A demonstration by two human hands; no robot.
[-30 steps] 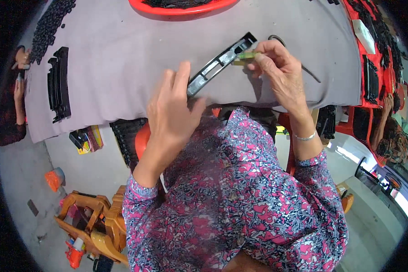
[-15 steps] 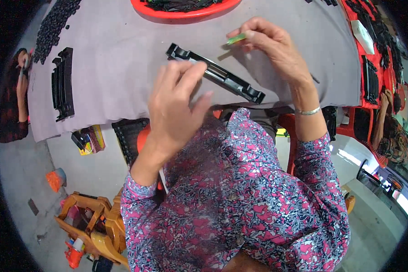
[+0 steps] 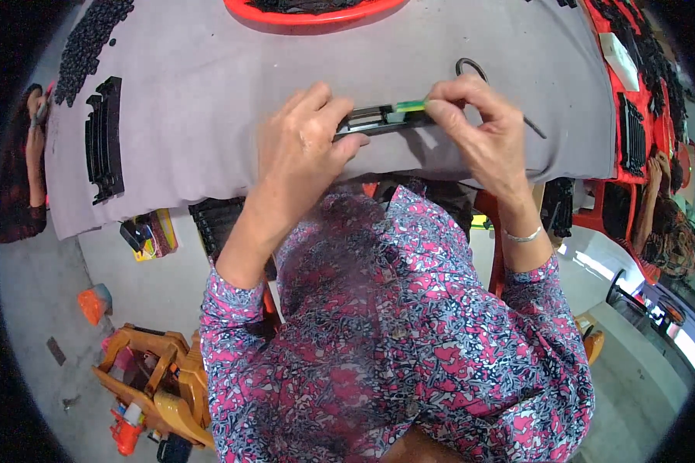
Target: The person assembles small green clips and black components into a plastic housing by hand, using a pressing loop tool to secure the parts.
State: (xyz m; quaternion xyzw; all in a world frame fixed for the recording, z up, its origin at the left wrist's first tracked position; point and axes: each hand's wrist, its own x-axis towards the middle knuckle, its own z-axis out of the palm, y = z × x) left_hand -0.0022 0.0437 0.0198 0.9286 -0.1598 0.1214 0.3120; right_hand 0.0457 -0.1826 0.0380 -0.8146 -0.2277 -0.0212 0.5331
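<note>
A long black plastic part with slots along it lies crosswise over the near side of the cloth. My left hand grips its left end between thumb and fingers, hiding that end. My right hand is closed in a pinch on a small green-and-yellow strip, held against the right portion of the black part. Whether the strip is a tool or a loose piece cannot be made out. Behind the right hand lies a thin dark curved rod or cord, whose lower end emerges past the wrist.
A grey cloth covers the table. Several black parts stand at the left, near a heap of small black pieces. A red basin with black pieces sits at the far edge. Other people's hands show at the sides.
The black part has turned from a slant to nearly level, and my left hand has closed on its end. My right hand has brought the green strip down onto it, uncovering the curved rod.
</note>
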